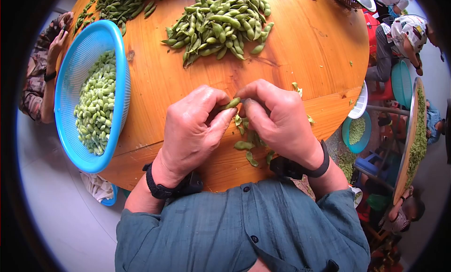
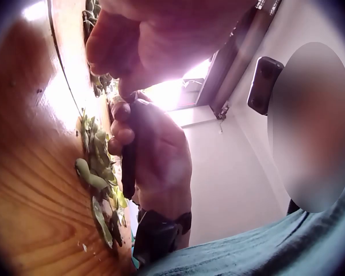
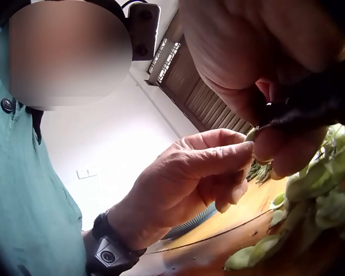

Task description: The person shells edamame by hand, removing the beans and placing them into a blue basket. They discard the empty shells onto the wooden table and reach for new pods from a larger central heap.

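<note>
Green pod (image 1: pixel 231 103), long axis left-right and tilted, pinched at each end by left hand (image 1: pixel 192 131) and right hand (image 1: pixel 277 121) fingers.

The head camera is looking steeply down from above the person, taking in the whole round tabletop (image 1: pixel 300 51) and both hands at mid distance. The left wrist camera is sitting very close under the left hand (image 2: pixel 161 29), facing across the wood toward the right hand (image 2: pixel 155 161). The right wrist camera is looking back the opposite way at the left hand (image 3: pixel 190 178). All three are sharing the pod scraps (image 1: pixel 246 147) near the table edge.
</note>
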A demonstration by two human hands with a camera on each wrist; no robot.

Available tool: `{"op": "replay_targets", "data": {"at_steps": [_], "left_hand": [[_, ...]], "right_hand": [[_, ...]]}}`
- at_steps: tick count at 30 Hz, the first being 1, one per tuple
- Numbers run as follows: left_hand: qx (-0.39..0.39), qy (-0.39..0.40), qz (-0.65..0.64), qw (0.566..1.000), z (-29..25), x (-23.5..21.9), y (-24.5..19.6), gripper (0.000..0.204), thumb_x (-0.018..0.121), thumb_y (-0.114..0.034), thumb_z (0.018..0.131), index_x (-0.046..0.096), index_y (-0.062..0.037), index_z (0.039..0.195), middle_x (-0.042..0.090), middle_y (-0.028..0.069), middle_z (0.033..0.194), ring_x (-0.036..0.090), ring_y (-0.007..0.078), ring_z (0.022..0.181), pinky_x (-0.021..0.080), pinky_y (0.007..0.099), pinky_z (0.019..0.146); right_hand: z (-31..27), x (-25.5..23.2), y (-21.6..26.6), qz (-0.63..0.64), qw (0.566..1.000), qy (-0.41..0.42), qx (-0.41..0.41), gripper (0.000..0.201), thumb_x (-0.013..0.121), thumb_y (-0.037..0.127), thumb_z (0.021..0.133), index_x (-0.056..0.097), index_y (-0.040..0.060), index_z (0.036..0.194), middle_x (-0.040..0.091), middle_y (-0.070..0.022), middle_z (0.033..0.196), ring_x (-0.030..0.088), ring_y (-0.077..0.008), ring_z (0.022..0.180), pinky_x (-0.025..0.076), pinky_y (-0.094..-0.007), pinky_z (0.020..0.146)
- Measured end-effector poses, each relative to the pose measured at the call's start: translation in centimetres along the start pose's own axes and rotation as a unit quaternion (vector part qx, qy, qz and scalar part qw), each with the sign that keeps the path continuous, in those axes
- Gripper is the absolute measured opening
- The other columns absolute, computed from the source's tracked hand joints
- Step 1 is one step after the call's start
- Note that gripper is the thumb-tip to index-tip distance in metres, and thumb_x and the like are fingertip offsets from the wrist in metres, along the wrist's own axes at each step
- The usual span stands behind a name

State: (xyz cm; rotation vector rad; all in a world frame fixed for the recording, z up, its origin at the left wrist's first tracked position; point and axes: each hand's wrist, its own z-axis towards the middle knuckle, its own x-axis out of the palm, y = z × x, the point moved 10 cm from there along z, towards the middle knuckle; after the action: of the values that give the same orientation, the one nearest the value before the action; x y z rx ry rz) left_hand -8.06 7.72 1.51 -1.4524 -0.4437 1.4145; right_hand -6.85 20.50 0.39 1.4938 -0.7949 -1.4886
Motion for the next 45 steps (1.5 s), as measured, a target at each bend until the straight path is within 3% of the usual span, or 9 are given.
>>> {"op": "replay_targets", "data": {"at_steps": [4,6,11,15,17,18,28,31,45], "left_hand": [[0.012,-0.006,0.041,0.999,0.0,-0.1,-0.8,0.015,0.071,0.001,0.076,0.059,-0.001,0.084,0.058,0.0124,0.073,0.059,0.0281,0.062,0.047,0.0354,0.055],[0.034,-0.013,0.066,0.997,0.0,0.1,-1.3,0.015,0.071,0.001,0.076,0.059,-0.0009,0.083,0.057,0.0123,0.073,0.059,0.0279,0.061,0.047,0.0354,0.054],[0.063,-0.017,0.094,0.993,0.0,0.3,-1.8,0.015,0.071,0.001,0.076,0.059,-0.0007,0.085,0.058,0.0122,0.073,0.059,0.0274,0.06,0.047,0.0343,0.054],[-0.039,0.012,-0.037,0.998,0.1,0.1,0.4,0.017,0.074,-0.005,0.082,0.062,-0.0011,0.094,0.062,0.0049,0.075,0.06,0.0125,0.064,0.047,0.0252,0.055],[-0.268,0.004,-0.385,0.883,-0.9,1.9,4.6,0.016,0.073,-0.008,0.086,0.063,-0.0024,0.098,0.065,0.0007,0.081,0.059,0.0055,0.068,0.047,0.0195,0.058],[-0.267,0.003,-0.384,0.884,-0.8,1.9,4.8,0.016,0.073,-0.008,0.086,0.063,-0.0024,0.098,0.065,0.0007,0.081,0.059,0.0055,0.068,0.047,0.0195,0.058],[-0.264,0.049,-0.407,0.873,-0.7,2.5,4.5,0.017,0.067,-0.011,0.092,0.063,-0.0002,0.104,0.067,0.0031,0.088,0.064,0.0086,0.071,0.051,0.0206,0.058],[-0.278,0.064,-0.375,0.882,-1.0,2.6,4.2,0.017,0.068,-0.009,0.09,0.063,0.0002,0.104,0.067,0.0021,0.084,0.063,0.0077,0.068,0.051,0.0205,0.058],[-0.268,0.091,-0.293,0.913,-1.1,2.4,3.7,0.013,0.072,-0.01,0.087,0.069,0.0,0.095,0.068,0.0005,0.08,0.058,0.0031,0.068,0.048,0.02,0.058]], "right_hand": [[0.0,0.1,1.5,-0.084,0.994,-0.023,-0.067,0.01,0.056,-0.003,0.085,0.061,-0.0006,0.093,0.063,-0.0158,0.072,0.065,-0.0266,0.061,0.05,-0.0336,0.055],[-0.2,0.2,2.2,-0.102,0.987,-0.051,-0.113,0.006,0.057,0.0,0.084,0.052,-0.0008,0.088,0.059,-0.0206,0.072,0.061,-0.0393,0.066,0.049,-0.0446,0.057],[-0.1,0.6,1.9,-0.142,0.984,-0.024,-0.107,0.01,0.055,-0.004,0.084,0.057,0.0005,0.093,0.059,-0.0182,0.072,0.063,-0.0354,0.067,0.05,-0.0414,0.058],[0.0,0.9,1.2,-0.066,0.995,0.017,-0.067,0.007,0.055,-0.003,0.086,0.057,0.0002,0.093,0.058,-0.0177,0.069,0.063,-0.0346,0.063,0.049,-0.0395,0.057],[0.0,0.8,1.4,-0.034,0.997,0.011,-0.064,0.005,0.055,-0.002,0.086,0.053,0.0003,0.09,0.057,-0.0204,0.07,0.061,-0.0389,0.065,0.047,-0.0433,0.057],[0.0,0.7,1.4,-0.002,0.998,0.004,-0.058,0.007,0.055,-0.001,0.086,0.048,0.0003,0.088,0.056,-0.0231,0.071,0.059,-0.0432,0.066,0.046,-0.047,0.056],[0.2,-0.7,1.4,0.029,0.998,-0.011,-0.046,0.012,0.058,0.001,0.086,0.061,-0.0017,0.098,0.065,-0.0171,0.077,0.068,-0.0297,0.069,0.051,-0.0375,0.061],[0.2,-0.9,0.2,0.083,0.995,-0.036,0.043,0.011,0.058,0.001,0.086,0.062,-0.0021,0.096,0.067,-0.0175,0.079,0.069,-0.0283,0.068,0.053,-0.035,0.061],[0.1,-0.9,0.6,0.034,0.999,-0.026,0.005,0.011,0.059,0.001,0.084,0.064,-0.0004,0.094,0.065,-0.0171,0.071,0.068,-0.0277,0.063,0.052,-0.0346,0.057]]}}
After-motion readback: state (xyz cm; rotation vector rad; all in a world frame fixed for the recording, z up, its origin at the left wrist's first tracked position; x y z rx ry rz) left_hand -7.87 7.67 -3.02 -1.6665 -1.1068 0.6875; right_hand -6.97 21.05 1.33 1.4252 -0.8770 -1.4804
